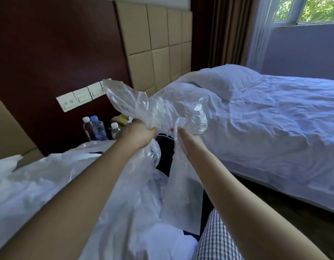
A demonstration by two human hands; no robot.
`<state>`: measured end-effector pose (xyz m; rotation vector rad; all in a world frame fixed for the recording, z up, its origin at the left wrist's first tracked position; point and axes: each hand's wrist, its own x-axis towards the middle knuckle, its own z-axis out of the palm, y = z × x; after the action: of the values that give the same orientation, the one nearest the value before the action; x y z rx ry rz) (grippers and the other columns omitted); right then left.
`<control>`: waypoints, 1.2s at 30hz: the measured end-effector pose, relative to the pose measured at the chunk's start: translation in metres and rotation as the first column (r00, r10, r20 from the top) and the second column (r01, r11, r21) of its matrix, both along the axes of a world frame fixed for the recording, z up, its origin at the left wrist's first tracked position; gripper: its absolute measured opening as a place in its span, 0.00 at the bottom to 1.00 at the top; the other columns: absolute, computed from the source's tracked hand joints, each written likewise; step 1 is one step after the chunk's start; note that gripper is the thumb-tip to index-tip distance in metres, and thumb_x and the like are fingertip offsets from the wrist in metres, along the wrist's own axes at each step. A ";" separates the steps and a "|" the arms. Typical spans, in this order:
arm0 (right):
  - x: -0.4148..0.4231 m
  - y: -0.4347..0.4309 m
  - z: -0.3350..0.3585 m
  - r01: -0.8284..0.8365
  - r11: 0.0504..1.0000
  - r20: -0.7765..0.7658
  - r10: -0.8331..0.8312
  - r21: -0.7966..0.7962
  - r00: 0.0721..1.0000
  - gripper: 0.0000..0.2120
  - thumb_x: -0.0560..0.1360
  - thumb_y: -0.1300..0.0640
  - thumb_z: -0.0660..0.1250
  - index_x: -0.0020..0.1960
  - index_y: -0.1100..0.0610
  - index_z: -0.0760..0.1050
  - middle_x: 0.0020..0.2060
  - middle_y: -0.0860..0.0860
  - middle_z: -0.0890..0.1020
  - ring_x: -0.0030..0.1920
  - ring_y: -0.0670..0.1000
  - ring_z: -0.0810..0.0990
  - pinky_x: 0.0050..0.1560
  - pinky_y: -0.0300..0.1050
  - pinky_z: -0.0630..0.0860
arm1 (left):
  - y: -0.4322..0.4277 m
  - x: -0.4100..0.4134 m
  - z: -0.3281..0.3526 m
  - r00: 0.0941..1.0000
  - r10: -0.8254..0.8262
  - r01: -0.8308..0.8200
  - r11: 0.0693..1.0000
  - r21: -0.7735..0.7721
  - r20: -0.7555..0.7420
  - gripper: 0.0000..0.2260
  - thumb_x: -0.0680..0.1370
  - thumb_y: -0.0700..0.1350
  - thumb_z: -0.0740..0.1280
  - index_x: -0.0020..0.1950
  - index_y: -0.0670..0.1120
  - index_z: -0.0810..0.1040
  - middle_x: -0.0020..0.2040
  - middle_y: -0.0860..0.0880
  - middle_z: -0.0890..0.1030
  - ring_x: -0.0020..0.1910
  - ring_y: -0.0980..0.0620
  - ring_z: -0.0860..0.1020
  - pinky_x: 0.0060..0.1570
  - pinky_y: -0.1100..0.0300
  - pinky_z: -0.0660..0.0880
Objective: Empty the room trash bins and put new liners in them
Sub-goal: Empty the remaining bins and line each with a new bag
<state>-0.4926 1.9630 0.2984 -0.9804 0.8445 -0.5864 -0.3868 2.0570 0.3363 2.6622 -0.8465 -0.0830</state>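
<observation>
A clear plastic liner bag (155, 107) is bunched up in front of me between the two beds. My left hand (139, 134) grips its gathered top, and loose plastic flares up above the fist. My right hand (188, 139) pinches another fold of the same bag just to the right, with a long strip of plastic (181, 184) hanging down under it. A dark shape (163, 147) shows below the hands; I cannot tell if it is a bin.
A bed with rumpled white sheets (275, 124) and a pillow (228, 79) fills the right. Another white-covered bed (40, 184) lies at the lower left. Three water bottles (96, 128) stand by the headboard wall under a row of switches (81, 96). A window (312, 10) is at top right.
</observation>
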 end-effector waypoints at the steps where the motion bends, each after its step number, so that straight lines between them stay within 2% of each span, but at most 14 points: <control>1: 0.012 0.008 0.004 -0.027 1.000 -0.008 0.027 0.001 1.000 0.19 0.77 0.56 0.65 0.64 0.66 0.72 0.55 0.58 0.78 0.48 0.52 0.77 0.36 0.37 0.71 | 0.012 0.008 0.002 0.999 0.024 -0.025 0.999 0.023 0.030 0.31 0.75 0.64 0.59 0.68 0.42 0.68 0.65 0.40 0.72 0.62 0.39 0.72 0.57 0.52 0.69; 3: 0.023 0.017 0.005 -0.057 0.998 -0.029 0.057 -0.003 0.998 0.21 0.77 0.55 0.65 0.65 0.66 0.71 0.55 0.56 0.78 0.47 0.51 0.77 0.37 0.38 0.71 | 0.026 0.015 0.005 0.993 0.055 -0.063 0.995 0.076 0.103 0.34 0.75 0.66 0.58 0.69 0.41 0.68 0.66 0.39 0.71 0.63 0.38 0.71 0.58 0.51 0.68; 5: 0.037 0.029 0.009 -0.107 0.994 -0.043 0.107 -0.003 0.993 0.21 0.78 0.55 0.65 0.66 0.66 0.70 0.54 0.56 0.77 0.45 0.50 0.76 0.38 0.37 0.72 | 0.043 0.023 0.013 0.978 0.099 -0.122 0.985 0.118 0.185 0.32 0.77 0.64 0.58 0.69 0.40 0.67 0.65 0.40 0.72 0.64 0.39 0.71 0.59 0.51 0.68; 8: 0.054 0.043 0.016 -0.172 0.985 -0.030 0.172 0.000 0.985 0.18 0.78 0.56 0.64 0.63 0.65 0.71 0.46 0.53 0.77 0.39 0.47 0.75 0.30 0.33 0.70 | 0.065 0.034 0.025 0.943 0.123 -0.187 0.964 0.189 0.309 0.27 0.79 0.59 0.58 0.67 0.39 0.67 0.62 0.41 0.74 0.61 0.40 0.73 0.57 0.52 0.68; 10: 0.064 0.049 0.018 -0.193 0.981 -0.015 0.193 -0.001 0.981 0.18 0.78 0.56 0.63 0.64 0.64 0.71 0.43 0.51 0.76 0.37 0.45 0.74 0.30 0.33 0.68 | 0.077 0.046 0.028 0.926 0.156 -0.239 0.948 0.211 0.345 0.26 0.79 0.57 0.60 0.66 0.37 0.65 0.62 0.41 0.74 0.61 0.40 0.73 0.54 0.52 0.69; 15: 0.085 0.059 0.016 -0.219 0.976 -0.014 0.219 -0.017 0.976 0.20 0.78 0.56 0.63 0.67 0.64 0.69 0.49 0.54 0.78 0.41 0.47 0.76 0.36 0.37 0.70 | 0.097 0.079 0.019 0.906 0.259 -0.343 0.912 0.223 0.334 0.23 0.78 0.53 0.63 0.65 0.38 0.65 0.61 0.42 0.76 0.60 0.41 0.75 0.52 0.53 0.70; 19: 0.094 0.059 0.002 -0.237 0.971 -0.021 0.236 -0.032 0.971 0.19 0.78 0.57 0.62 0.66 0.63 0.69 0.43 0.51 0.77 0.40 0.47 0.75 0.35 0.38 0.70 | 0.114 0.099 -0.010 0.901 0.310 -0.389 0.886 0.251 0.302 0.24 0.78 0.53 0.64 0.65 0.39 0.64 0.62 0.43 0.75 0.61 0.42 0.75 0.54 0.54 0.70; 22: 0.102 0.061 -0.012 -0.249 0.968 -0.048 0.247 -0.028 0.968 0.20 0.78 0.56 0.63 0.67 0.64 0.69 0.47 0.54 0.77 0.40 0.47 0.76 0.35 0.39 0.70 | 0.127 0.109 -0.035 0.902 0.344 -0.406 0.880 0.245 0.260 0.24 0.78 0.54 0.63 0.65 0.38 0.64 0.62 0.42 0.75 0.62 0.41 0.75 0.56 0.54 0.70; 25: 0.111 0.069 -0.024 -0.262 0.965 -0.064 0.261 -0.008 0.963 0.20 0.77 0.56 0.63 0.67 0.65 0.70 0.43 0.54 0.77 0.39 0.49 0.76 0.35 0.40 0.71 | 0.142 0.115 -0.056 0.906 0.372 -0.415 0.875 0.248 0.204 0.25 0.77 0.55 0.64 0.66 0.39 0.63 0.63 0.42 0.74 0.63 0.42 0.73 0.57 0.55 0.69; 28: 0.118 0.075 -0.033 -0.290 0.957 -0.076 0.288 -0.010 0.955 0.19 0.77 0.57 0.63 0.65 0.65 0.71 0.41 0.53 0.77 0.39 0.49 0.76 0.35 0.41 0.71 | 0.157 0.118 -0.074 0.914 0.377 -0.405 0.863 0.302 0.150 0.30 0.75 0.59 0.66 0.65 0.39 0.62 0.63 0.42 0.72 0.62 0.42 0.73 0.56 0.54 0.70; 31: 0.124 0.079 -0.039 -0.298 0.954 -0.075 0.298 0.005 0.952 0.19 0.77 0.57 0.63 0.65 0.66 0.71 0.40 0.54 0.77 0.39 0.50 0.76 0.36 0.41 0.71 | 0.168 0.120 -0.085 0.912 0.396 -0.407 0.835 0.370 0.110 0.40 0.70 0.65 0.69 0.68 0.40 0.59 0.64 0.43 0.69 0.63 0.42 0.71 0.59 0.51 0.68; 34: 0.127 0.079 -0.042 -0.303 0.953 -0.084 0.302 0.007 0.950 0.20 0.77 0.56 0.63 0.65 0.66 0.70 0.40 0.54 0.77 0.39 0.50 0.77 0.37 0.43 0.72 | 0.169 0.120 -0.085 0.919 0.368 -0.394 0.825 0.405 0.144 0.52 0.64 0.71 0.69 0.72 0.37 0.54 0.67 0.41 0.66 0.66 0.42 0.67 0.63 0.47 0.65; 36: 0.127 0.076 -0.044 -0.293 0.956 -0.095 0.293 0.011 0.951 0.21 0.77 0.56 0.63 0.66 0.65 0.70 0.41 0.55 0.77 0.40 0.51 0.77 0.39 0.44 0.72 | 0.164 0.119 -0.078 0.921 0.350 -0.389 0.845 0.366 0.171 0.57 0.61 0.73 0.68 0.74 0.37 0.50 0.71 0.40 0.62 0.69 0.41 0.64 0.65 0.44 0.62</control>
<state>-0.3653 2.0390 0.2546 -1.1199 0.7639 -0.2876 -0.2678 2.2205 0.2582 3.1859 -0.3464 -0.0278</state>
